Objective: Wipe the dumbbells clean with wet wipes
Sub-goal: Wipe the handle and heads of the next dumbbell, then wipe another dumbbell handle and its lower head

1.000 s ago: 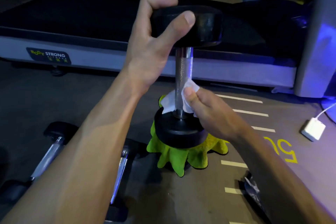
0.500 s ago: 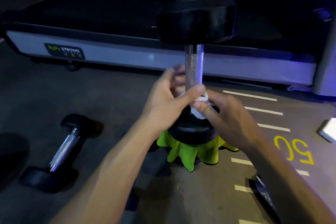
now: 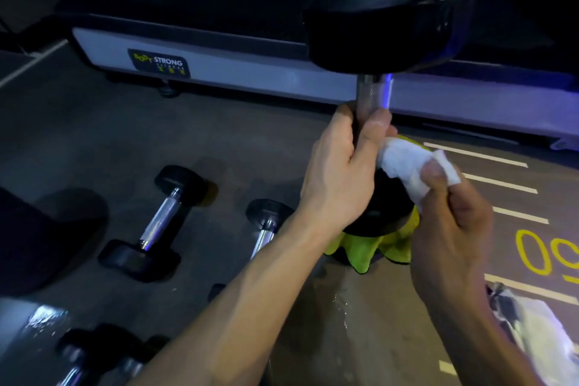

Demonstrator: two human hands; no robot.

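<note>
A black dumbbell (image 3: 388, 22) with a chrome handle stands upright, its lower head resting on a yellow-green cloth (image 3: 369, 249) on the floor. My left hand (image 3: 338, 172) grips the lower part of the handle, thumb and fingers curled round it. My right hand (image 3: 451, 222) pinches a crumpled white wet wipe (image 3: 404, 166) just right of the handle, above the lower head. Whether the wipe touches the dumbbell I cannot tell.
Several more dumbbells lie on the grey floor: one at the left (image 3: 156, 222), one behind my left forearm (image 3: 266, 229), others at the bottom left (image 3: 81, 357). A treadmill base (image 3: 219, 72) runs across the back. A plastic wipes packet (image 3: 532, 326) lies at the lower right.
My left hand left the top head, came down to the wipe, and now grips the handle. My right hand has drawn the wipe off the handle to the right. The view shifted.
</note>
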